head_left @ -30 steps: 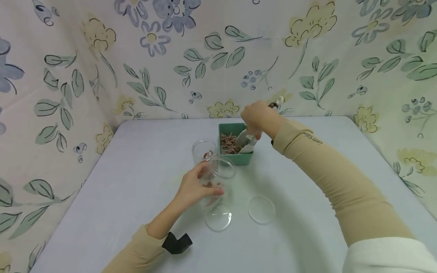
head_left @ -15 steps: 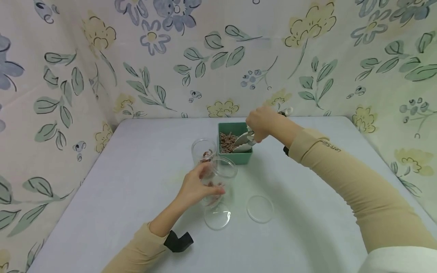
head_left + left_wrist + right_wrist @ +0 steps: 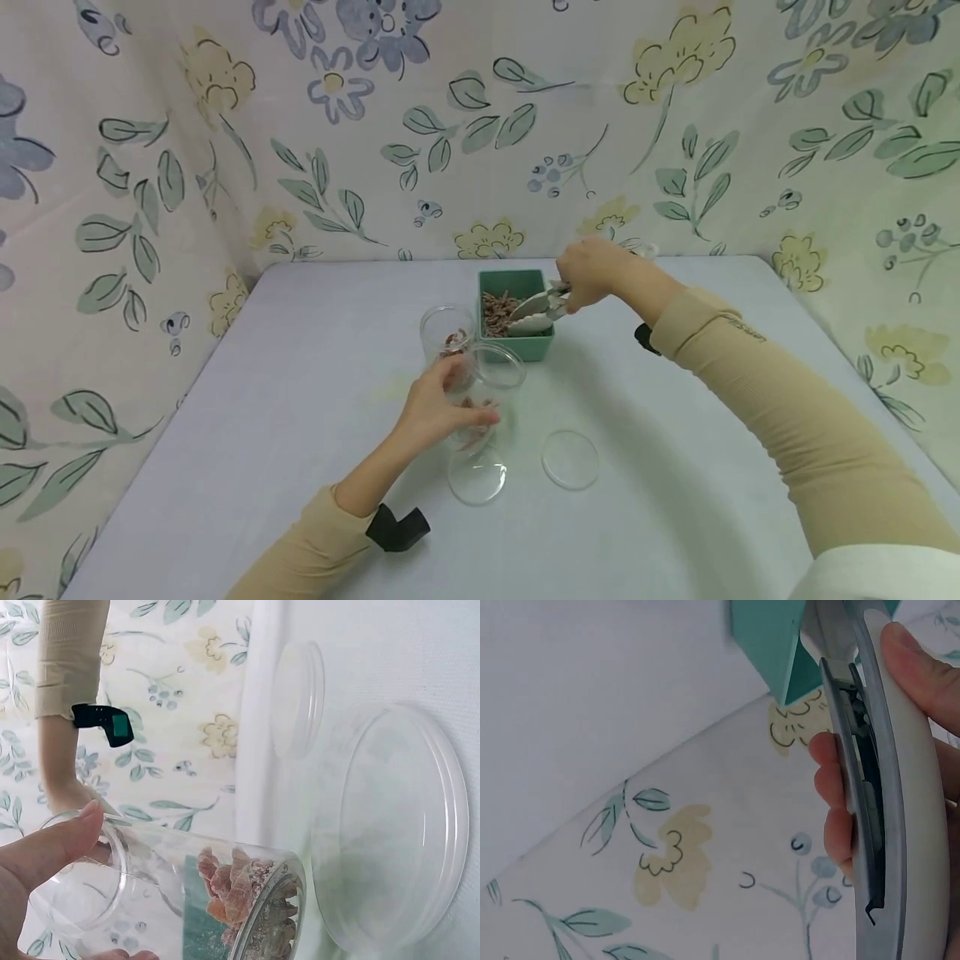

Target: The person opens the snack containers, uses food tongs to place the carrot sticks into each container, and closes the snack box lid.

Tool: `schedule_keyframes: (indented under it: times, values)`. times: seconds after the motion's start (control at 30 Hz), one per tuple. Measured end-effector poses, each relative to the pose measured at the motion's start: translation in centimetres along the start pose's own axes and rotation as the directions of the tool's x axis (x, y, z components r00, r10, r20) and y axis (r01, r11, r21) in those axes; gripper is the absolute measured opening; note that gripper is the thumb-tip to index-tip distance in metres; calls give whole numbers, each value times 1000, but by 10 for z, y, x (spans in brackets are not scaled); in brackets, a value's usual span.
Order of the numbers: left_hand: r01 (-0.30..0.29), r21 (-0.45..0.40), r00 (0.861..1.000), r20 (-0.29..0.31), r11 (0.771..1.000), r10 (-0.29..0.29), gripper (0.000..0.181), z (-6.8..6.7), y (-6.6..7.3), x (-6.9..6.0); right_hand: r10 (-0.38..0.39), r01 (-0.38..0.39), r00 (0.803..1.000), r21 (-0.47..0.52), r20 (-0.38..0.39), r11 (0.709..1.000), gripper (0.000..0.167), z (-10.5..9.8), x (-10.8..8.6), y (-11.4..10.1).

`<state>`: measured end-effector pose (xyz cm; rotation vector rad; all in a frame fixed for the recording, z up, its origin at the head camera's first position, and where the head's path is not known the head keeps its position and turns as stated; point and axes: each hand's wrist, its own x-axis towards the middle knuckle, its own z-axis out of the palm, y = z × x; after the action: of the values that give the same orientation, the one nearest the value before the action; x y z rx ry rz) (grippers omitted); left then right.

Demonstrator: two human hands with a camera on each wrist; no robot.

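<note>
My left hand grips a clear, round plastic jar, thumb on one side and fingers on the other. Reddish-brown dried pieces lie at the jar's bottom, and its top is uncovered. Over the green container, my right hand holds tongs by their pale handles. The tongs' tips reach among brown shredded strips inside that container. Whether the tips have caught a piece cannot be seen. In the right wrist view, fingers and thumb wrap the tongs' handle.
A second clear jar with some reddish pieces stands just behind the held one, beside the green container. Two clear round lids lie on the white table: one lid in front of the held jar, another lid to its right. Floral cloth hangs behind.
My right hand has moved right and a little down, and the tongs now lie at a flatter slant in the green container. The left hand with its jar has shifted slightly right.
</note>
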<state>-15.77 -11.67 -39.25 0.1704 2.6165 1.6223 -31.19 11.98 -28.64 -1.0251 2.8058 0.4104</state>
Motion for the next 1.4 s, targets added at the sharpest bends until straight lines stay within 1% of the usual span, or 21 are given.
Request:
schedule_keyframes:
  times: [0.1, 0.17, 0.3, 0.47, 0.53, 0.6, 0.73, 0.8, 0.9, 0.97, 1.0, 1.1, 1.2, 1.27, 1.37, 1.4]
  values:
    - [5, -1, 1000, 1, 1000, -5, 83, 2, 2, 1, 19, -19, 1000, 97, 2, 995, 25, 4, -3, 7]
    - [3, 5, 1000, 1, 1000, -3, 84, 3, 3, 1, 16, -16, 1000, 153, -5, 988, 24, 7, -6, 12]
    - [-12, 9, 1000, 6, 1000, 12, 84, 6, 4, 2, 16, -10, 1000, 244, -23, 970, 22, 12, -14, 24]
    - [-25, -10, 999, 25, 1000, 26, 84, 12, 5, 6, 68, -48, 997, 330, -48, 943, 20, 18, -26, 37]
    - [-18, -19, 999, 33, 1000, 19, 85, 14, 6, 7, 85, -56, 994, 369, -62, 928, 24, 20, -30, 41]
    - [-4, -19, 999, 39, 1000, 5, 86, 17, 8, 9, 88, -48, 993, 405, -81, 913, 26, 22, -35, 45]
    - [21, -10, 999, 45, 1000, -21, 86, 25, 9, 12, 100, -35, 988, 469, -115, 883, 23, 23, -46, 50]
    - [32, 0, 998, 46, 999, -32, 87, 29, 10, 13, 119, -43, 986, 504, -119, 863, 29, 23, -53, 52]
    - [42, 5, 999, 35, 999, -42, 87, 33, 10, 15, 146, -54, 982, 561, -120, 826, 41, 21, -65, 52]
    - [49, 1, 999, 23, 999, -49, 86, 34, 11, 17, 146, -37, 980, 593, -137, 804, 47, 20, -73, 52]
    - [53, -2, 998, 16, 999, -53, 86, 35, 11, 18, 142, -23, 978, 607, -149, 794, 47, 20, -78, 51]
    - [59, -15, 998, -4, 998, -59, 85, 37, 10, 21, 124, 30, 973, 637, -196, 770, 44, 19, -93, 48]
    - [46, -18, 999, -17, 999, -47, 84, 38, 10, 22, 97, 81, 969, 662, -228, 745, 40, 19, -106, 45]
    - [31, -21, 999, -26, 999, -31, 84, 39, 9, 23, 76, 101, 970, 668, -231, 737, 41, 21, -111, 43]
    - [20, -35, 999, -34, 999, -21, 85, 39, 8, 24, 41, 121, 974, 661, -225, 741, 42, 23, -116, 40]
    - [18, -37, 999, -35, 999, -19, 86, 39, 7, 24, 40, 115, 976, 665, -213, 738, 43, 24, -117, 39]
